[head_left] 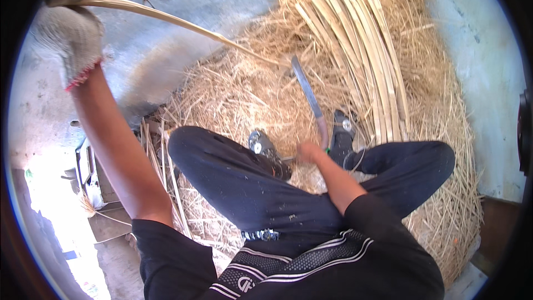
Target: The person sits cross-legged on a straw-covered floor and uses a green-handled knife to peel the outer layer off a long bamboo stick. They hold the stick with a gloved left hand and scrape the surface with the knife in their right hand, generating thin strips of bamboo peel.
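My left hand (69, 36), in a pale knitted glove with a red cuff, is raised at the far upper left. It is closed around one end of a long, thin, wood-like strip (166, 18). The strip slopes down to the right, its other end close to the tip of a long-bladed knife (306, 89). My bare right hand (310, 153) is low between my feet, beside the knife's curved brown handle. Motion smears its fingers, and I cannot tell whether they grip anything. The knife stands between my shoes, blade pointing away.
Several pale split strips (361, 50) lie side by side on a heap of straw-like shavings (233, 83) beyond my right foot. Bluish walls (477, 66) rise at the right and upper left. Thin sticks (173, 183) lie beside my left knee. A dark shoe (343, 130) is right of the knife.
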`<action>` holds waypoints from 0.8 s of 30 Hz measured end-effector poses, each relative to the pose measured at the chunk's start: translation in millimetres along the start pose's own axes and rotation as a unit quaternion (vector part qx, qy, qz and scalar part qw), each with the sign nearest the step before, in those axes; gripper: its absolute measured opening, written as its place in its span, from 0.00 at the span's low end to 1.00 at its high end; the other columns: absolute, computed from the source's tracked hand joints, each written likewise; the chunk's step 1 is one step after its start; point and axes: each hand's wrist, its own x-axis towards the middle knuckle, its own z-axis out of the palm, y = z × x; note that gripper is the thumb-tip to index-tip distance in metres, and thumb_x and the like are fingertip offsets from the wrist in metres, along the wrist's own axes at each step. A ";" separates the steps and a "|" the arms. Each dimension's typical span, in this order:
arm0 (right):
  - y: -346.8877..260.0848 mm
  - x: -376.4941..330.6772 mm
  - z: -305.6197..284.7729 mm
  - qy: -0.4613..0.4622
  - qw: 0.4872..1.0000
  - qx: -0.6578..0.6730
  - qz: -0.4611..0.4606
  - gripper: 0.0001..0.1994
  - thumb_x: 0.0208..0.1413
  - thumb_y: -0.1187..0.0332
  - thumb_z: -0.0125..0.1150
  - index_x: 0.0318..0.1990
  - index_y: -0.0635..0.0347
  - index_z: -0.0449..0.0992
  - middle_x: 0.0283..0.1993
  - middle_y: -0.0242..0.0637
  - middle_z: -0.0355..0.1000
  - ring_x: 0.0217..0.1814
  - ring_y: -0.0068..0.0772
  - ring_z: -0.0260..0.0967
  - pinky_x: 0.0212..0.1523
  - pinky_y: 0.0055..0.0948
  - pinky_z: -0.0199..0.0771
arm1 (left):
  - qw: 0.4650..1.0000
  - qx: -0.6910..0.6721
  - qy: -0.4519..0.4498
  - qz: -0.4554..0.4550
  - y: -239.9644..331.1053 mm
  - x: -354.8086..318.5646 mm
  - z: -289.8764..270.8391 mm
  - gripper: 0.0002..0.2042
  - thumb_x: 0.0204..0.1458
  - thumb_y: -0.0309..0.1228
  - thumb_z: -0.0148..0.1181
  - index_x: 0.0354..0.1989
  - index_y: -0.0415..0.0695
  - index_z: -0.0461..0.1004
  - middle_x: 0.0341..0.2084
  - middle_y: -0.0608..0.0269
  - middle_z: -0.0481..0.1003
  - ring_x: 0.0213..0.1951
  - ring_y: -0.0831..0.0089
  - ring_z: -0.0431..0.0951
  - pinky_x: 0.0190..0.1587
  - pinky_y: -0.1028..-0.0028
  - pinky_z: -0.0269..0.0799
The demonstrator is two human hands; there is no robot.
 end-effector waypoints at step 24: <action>-156.7 -200.0 -218.6 0.370 0.760 0.467 -0.259 0.16 0.68 0.63 0.48 0.54 0.65 0.68 0.30 0.33 0.69 0.24 0.18 0.66 0.23 0.21 0.66 | 0.964 0.165 -0.143 -0.150 226.2 -114.8 -28.3 0.19 0.63 0.48 0.52 0.38 0.43 0.75 0.16 0.70 0.68 0.19 0.83 0.67 0.23 0.81 0.63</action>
